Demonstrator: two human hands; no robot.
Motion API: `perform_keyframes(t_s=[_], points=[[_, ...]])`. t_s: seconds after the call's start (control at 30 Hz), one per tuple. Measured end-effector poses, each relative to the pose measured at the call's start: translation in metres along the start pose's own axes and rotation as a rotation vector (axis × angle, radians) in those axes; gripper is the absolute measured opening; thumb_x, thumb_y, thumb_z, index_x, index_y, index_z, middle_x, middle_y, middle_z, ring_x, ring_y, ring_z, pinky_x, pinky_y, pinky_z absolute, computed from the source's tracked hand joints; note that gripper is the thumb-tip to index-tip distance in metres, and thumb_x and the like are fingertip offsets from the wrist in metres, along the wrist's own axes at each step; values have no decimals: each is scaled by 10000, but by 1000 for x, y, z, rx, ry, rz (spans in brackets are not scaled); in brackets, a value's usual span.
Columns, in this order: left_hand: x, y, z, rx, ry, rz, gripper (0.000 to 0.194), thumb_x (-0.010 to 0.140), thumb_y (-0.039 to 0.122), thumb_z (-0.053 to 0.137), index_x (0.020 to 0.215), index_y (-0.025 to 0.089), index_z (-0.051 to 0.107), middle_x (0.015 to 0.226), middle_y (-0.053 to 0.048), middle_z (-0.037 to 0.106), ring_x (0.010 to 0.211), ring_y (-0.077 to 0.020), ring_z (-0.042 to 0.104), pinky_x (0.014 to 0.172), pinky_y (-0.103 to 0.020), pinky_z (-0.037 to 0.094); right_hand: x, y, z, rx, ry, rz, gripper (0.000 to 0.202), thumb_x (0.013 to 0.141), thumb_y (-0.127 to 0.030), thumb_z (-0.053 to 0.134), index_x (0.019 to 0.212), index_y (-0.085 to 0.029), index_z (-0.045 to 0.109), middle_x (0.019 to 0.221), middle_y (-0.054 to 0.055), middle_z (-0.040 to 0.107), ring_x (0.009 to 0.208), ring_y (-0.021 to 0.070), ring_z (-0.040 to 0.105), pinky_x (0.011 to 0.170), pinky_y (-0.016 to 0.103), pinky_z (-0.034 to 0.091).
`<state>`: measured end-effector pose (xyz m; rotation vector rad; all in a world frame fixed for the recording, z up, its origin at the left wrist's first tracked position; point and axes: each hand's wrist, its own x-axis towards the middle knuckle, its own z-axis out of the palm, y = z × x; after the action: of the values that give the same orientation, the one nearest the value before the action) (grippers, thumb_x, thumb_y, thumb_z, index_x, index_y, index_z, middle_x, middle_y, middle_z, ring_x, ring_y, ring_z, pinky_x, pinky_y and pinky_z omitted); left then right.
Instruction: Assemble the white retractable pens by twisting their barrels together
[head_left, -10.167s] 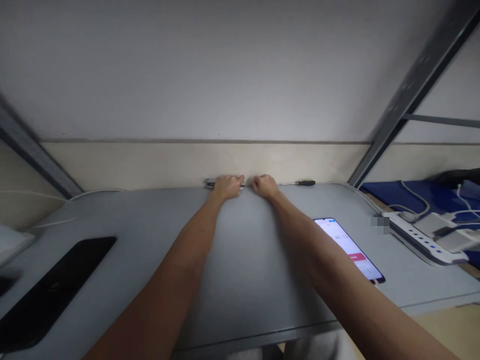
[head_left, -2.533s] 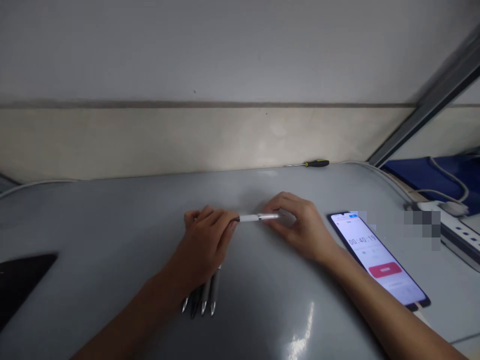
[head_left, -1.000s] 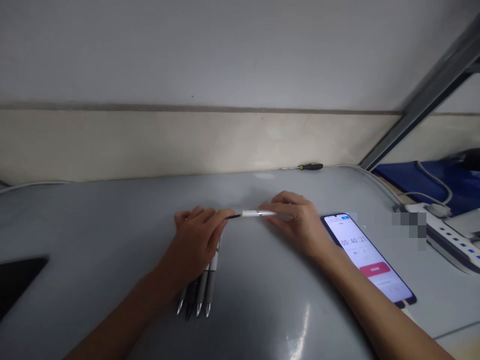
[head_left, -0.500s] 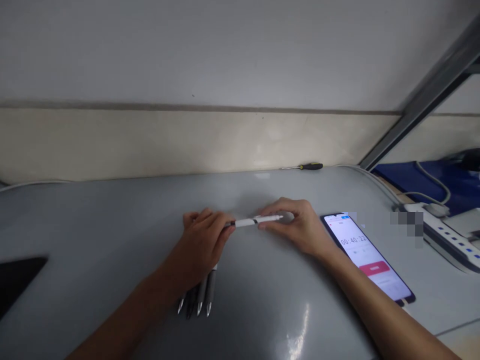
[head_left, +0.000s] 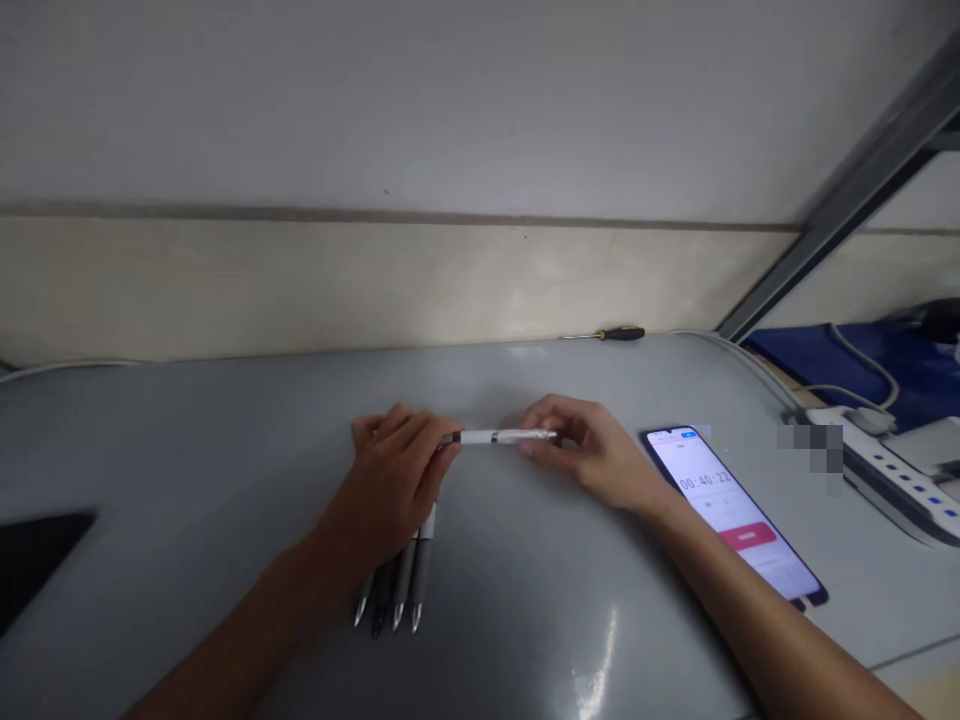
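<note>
A white pen [head_left: 480,437] with a dark band lies level between my two hands, a little above the grey desk. My left hand [head_left: 401,455] is closed round its dark end, hiding that tip. At the other end, the thumb and fingers of my right hand [head_left: 577,440] pinch the white part near the clicker end. Below my left wrist several pens [head_left: 420,575] lie side by side on the desk, silver tips toward me; the left forearm and hand cover their upper parts.
A phone [head_left: 739,510] showing a timer lies right of my right forearm. Behind stands a screwdriver [head_left: 622,333] lying along the wall. A power strip [head_left: 900,480] and cables are at the far right; a dark flat object [head_left: 41,555] is at the left edge.
Both hands and the pen have shifted slightly left, and the pen has turned to lie more level. The pens on the desk stay in place.
</note>
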<state>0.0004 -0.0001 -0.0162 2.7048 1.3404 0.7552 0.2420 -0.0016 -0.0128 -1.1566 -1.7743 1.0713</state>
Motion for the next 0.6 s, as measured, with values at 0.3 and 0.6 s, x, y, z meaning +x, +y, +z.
perform_keyframes(t_s=[0.3,0.6], points=[[1,1,-1,-7,-14,-29,275,1001,313,356,988,214,612,894,-19,682,839,-195,548,813,-386,286,0,-3,0,-48,0,37,355,955,-460,489,781,-175,611,613,-19,513,574,113,459,552,249,357],[1,-1,1,-1,-6,-18,264,1006,307,350,1016,215,598,901,-22,680,844,-204,549,809,-388,283,-1,-2,-1,-49,-3,78,394,959,-481,472,748,-175,601,576,-24,501,533,109,449,514,247,336]])
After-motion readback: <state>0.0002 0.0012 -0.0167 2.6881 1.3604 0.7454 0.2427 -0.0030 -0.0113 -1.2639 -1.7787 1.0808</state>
